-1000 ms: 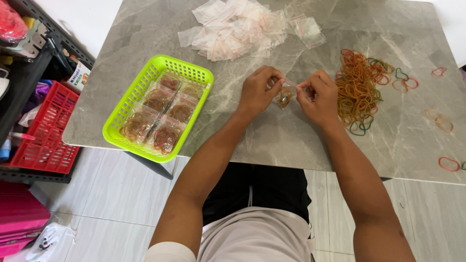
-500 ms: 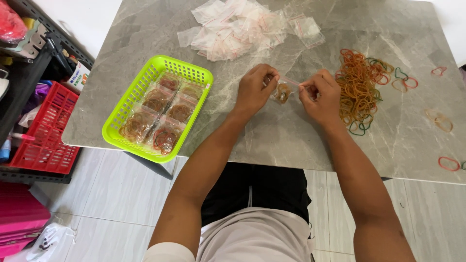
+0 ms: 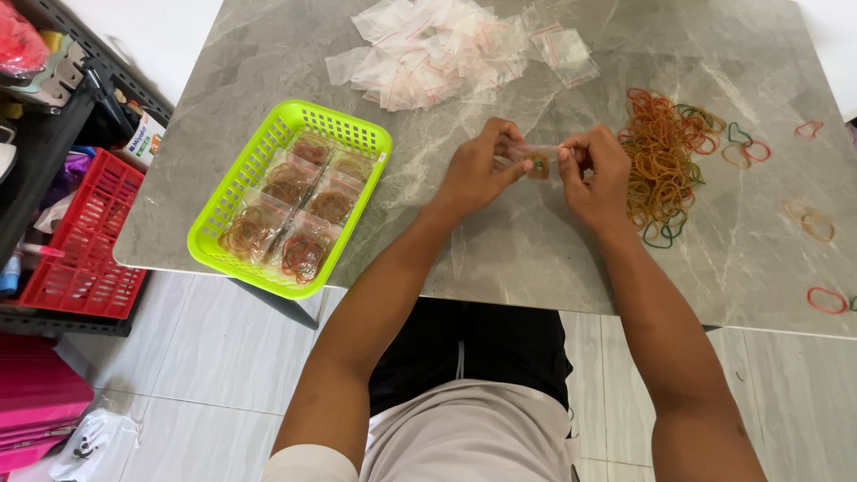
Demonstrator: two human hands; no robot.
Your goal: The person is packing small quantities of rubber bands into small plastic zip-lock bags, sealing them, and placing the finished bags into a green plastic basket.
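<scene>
Grey marble table w/ lime basket at left, heap of clear zip bags at back, rubber band pile right, stray bands nr edge.

A home packing spot: marble-look table, tiled floor, cluttered storage rack.

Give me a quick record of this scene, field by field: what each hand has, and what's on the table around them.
left hand: pinches one end of a small clear bag holding rubber bands
right hand: pinches the other end of the same bag
lime green basket: left of the hands, holds filled bags of bands
empty clear bags: loose heap at the far side of the table
rubber band pile: just right of the right hand, mostly orange
stray bands: scattered toward the right edge
grey marble table: carries all of it
red crate: on a shelf to the left
</scene>
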